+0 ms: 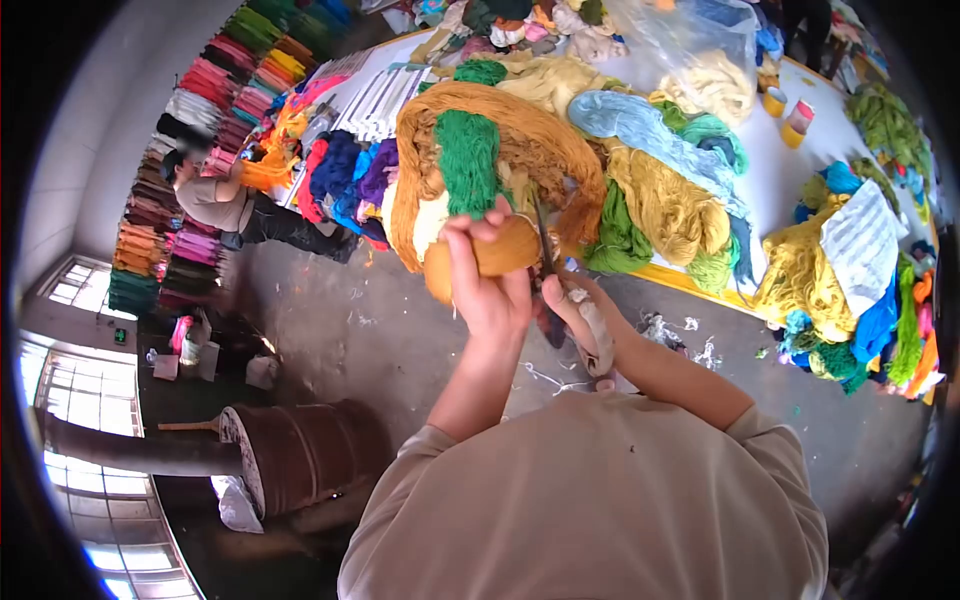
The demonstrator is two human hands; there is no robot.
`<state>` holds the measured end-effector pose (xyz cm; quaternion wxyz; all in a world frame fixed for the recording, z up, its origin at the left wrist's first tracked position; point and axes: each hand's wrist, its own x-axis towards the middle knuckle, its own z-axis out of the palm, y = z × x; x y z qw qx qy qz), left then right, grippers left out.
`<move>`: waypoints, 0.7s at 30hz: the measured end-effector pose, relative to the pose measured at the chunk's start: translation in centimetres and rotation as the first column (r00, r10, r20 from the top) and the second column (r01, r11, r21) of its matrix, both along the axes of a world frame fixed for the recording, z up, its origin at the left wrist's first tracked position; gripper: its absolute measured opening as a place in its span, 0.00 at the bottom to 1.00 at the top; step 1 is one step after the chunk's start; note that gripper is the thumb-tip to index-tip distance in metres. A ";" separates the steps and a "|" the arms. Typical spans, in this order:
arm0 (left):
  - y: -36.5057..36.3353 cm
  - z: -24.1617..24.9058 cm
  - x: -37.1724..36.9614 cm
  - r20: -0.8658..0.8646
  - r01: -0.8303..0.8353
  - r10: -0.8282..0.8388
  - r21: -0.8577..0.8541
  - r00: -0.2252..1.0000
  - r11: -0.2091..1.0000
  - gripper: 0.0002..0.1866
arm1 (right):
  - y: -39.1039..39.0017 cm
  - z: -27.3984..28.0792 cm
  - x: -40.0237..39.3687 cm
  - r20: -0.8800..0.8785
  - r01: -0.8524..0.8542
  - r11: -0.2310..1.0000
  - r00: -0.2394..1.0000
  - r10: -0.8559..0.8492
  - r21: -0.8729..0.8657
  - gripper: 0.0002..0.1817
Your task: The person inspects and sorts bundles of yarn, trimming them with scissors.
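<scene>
My left hand (488,285) is wrapped round a folded bundle of golden-brown yarn (512,250), held up before the table's edge. In my right hand (570,303) is a pair of scissors (545,238), its handle bound with pale wrapping. The blades point up along the right side of the bundle, close to the yarn. Just beyond my left fingers lies a green skein (468,160), on top of a large loose orange-brown skein (420,130) that spreads over the table.
Mustard (665,200) and light blue skeins (650,140) lie to the right on the white table (775,150). More yarn sits at the right end under a printed sheet (862,235). A person (215,200) stands at the left by yarn racks. A rusty drum (310,455) stands lower left.
</scene>
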<state>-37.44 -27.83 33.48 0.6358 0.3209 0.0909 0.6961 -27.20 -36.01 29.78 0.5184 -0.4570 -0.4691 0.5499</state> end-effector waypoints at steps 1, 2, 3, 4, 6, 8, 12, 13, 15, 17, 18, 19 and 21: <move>-0.9 0.0 -0.8 -0.015 0.023 -0.023 0.027 1.000 0.999 0.16 | -0.3 0.2 -0.4 -0.023 0.032 0.999 0.999 -0.032 0.037 0.30; -1.5 0.0 -1.5 -0.027 0.045 -0.043 0.052 0.999 0.998 0.18 | -0.6 0.4 -0.9 -0.043 0.063 0.995 0.997 -0.060 0.073 0.26; -1.5 0.2 -2.1 -0.063 0.042 -0.036 0.084 0.997 0.996 0.20 | -0.3 -0.1 -0.9 0.115 0.091 0.975 0.987 -0.116 0.205 0.26; -1.8 0.6 -2.8 0.004 0.122 -0.122 0.034 0.993 0.992 0.20 | -0.5 -0.5 -0.8 0.120 0.077 0.976 0.987 -0.103 0.203 0.26; -1.2 0.8 -4.1 0.052 0.174 -0.176 0.040 0.983 0.984 0.21 | -1.0 -0.3 -0.9 0.145 -0.061 0.976 0.989 0.031 0.208 0.28; -0.7 1.2 -5.0 0.033 0.238 -0.240 0.047 0.970 0.970 0.22 | -1.7 1.0 -0.9 0.067 -0.061 0.982 0.997 0.049 0.179 0.31; -2.2 -0.4 -5.8 -0.207 0.324 -0.311 0.030 0.927 0.945 0.22 | -1.6 0.7 0.4 0.056 -0.137 0.990 0.989 0.135 0.036 0.17; -2.3 -0.7 -5.5 -0.202 0.316 -0.307 0.013 0.930 0.949 0.23 | -1.2 -0.7 0.5 0.228 -0.128 0.979 0.970 0.090 0.160 0.18; -1.8 -1.2 -5.6 -0.185 0.306 -0.309 -0.047 0.933 0.951 0.23 | -2.0 0.6 0.4 0.169 -0.126 0.992 0.978 0.122 0.014 0.21; -0.9 -0.8 -5.8 -0.247 0.297 -0.305 -0.068 0.920 0.952 0.24 | -3.1 1.3 0.3 0.066 -0.150 0.986 0.986 0.155 -0.075 0.21; -0.7 -0.3 -5.6 -0.284 0.271 -0.280 -0.071 0.917 0.960 0.25 | -3.5 1.4 0.4 -0.046 -0.192 0.969 0.981 0.188 -0.152 0.21; -1.0 -0.3 -5.7 -0.240 0.292 -0.317 -0.134 0.917 0.947 0.25 | -3.8 0.8 0.8 -0.078 -0.280 0.944 0.960 0.270 -0.177 0.26; -1.8 -2.1 -5.6 -0.331 0.302 -0.303 -0.056 0.893 0.952 0.25 | -3.4 -0.7 1.0 -0.023 -0.247 0.964 0.969 0.246 -0.093 0.26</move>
